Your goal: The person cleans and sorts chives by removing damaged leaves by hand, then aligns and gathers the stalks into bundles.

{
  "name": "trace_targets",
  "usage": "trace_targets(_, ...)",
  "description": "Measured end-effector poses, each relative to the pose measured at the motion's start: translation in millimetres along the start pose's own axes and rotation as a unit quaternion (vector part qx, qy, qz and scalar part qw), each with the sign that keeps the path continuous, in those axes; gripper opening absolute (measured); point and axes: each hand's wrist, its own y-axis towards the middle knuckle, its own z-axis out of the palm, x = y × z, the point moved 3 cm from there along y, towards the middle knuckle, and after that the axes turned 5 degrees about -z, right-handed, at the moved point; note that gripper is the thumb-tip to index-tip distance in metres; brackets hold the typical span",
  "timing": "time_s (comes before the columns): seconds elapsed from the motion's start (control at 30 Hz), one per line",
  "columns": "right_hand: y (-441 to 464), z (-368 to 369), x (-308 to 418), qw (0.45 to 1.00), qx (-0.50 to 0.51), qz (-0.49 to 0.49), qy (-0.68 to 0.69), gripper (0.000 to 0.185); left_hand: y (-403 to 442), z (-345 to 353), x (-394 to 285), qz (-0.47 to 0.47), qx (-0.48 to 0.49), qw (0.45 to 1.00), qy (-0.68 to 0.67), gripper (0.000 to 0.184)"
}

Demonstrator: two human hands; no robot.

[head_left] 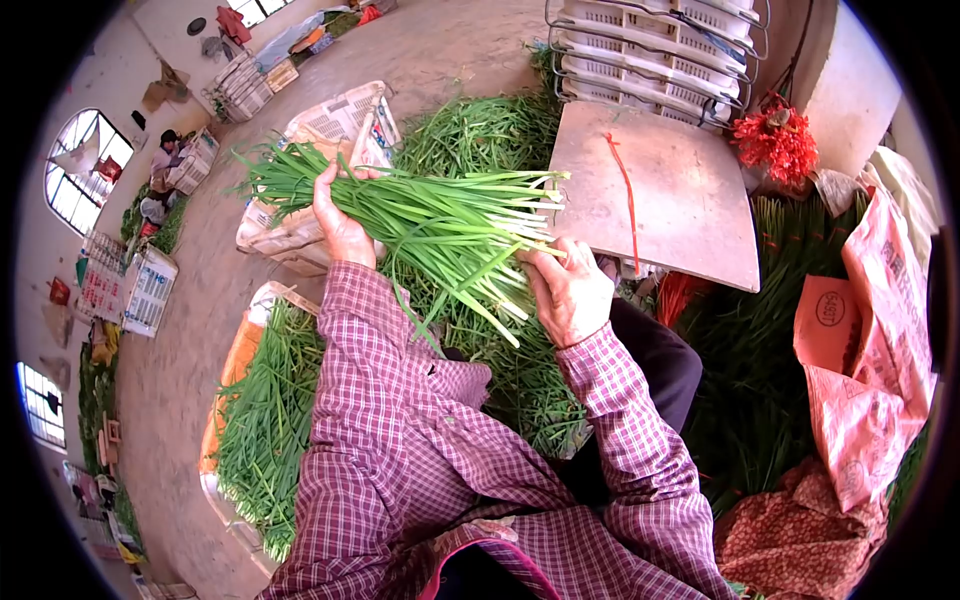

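- Your left hand point(345, 232), at 11 o'clock, is partly curled around the leafy part of the bundle of green stalks point(430, 208); the thumb and fingers grasp it without a full fist.
- Your right hand point(572, 292), at 3 o'clock and near the middle, is bent nearly closed; thumb and fingers pinch at the pale stalk ends.
- The bundle lies across the space between your hands, raised in the air; leafy tips point to 10 o'clock, pale ends fan toward your right hand.
- At 2 o'clock sits the flat surface point(690, 195), with a red strip point(629, 195) on it; red ties point(775, 142) hang just beyond; stacked crates point(640, 75) stand at 1 o'clock.
- Loose greens point(480, 130) lie at 12 o'clock; a filled crate point(212, 480) is at 8 o'clock; a pink sack point(870, 400) is at 4 o'clock.
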Motion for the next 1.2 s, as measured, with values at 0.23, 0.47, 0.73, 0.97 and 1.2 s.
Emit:
trace_targets(0.23, 0.8, 3.4, 2.7, 0.998, 0.04, -0.046, -0.013, 0.023, 4.5, -4.1, -1.2, -0.002, 0.01, 1.0, 0.003, 0.028)
trace_targets(0.47, 7.8, 11.0, 3.5, 0.992, 0.055, -0.11, 0.023, 0.023, 4.8, -3.9, 1.3, -0.029, 0.013, 0.999, 0.018, 0.028)
trace_targets(0.73, 5.4, 21.0, -11.7, 0.98, 0.083, -0.179, -0.001, 0.016, 12.3, -11.9, 3.9, -0.018, 0.001, 1.0, 0.025, 0.027)
trace_targets(0.97, -75.0, 16.8, -86.7, 0.959, 0.246, -0.053, -0.129, 0.008, 23.1, -23.5, -4.6, 0.008, -0.019, 1.0, 0.009, 0.024)
trace_targets(1.2, -65.4, -13.1, -59.7, 0.98, 0.177, 0.069, 0.065, 0.015, 33.5, -32.2, -2.9, 0.023, -0.014, 0.999, -0.018, 0.022)
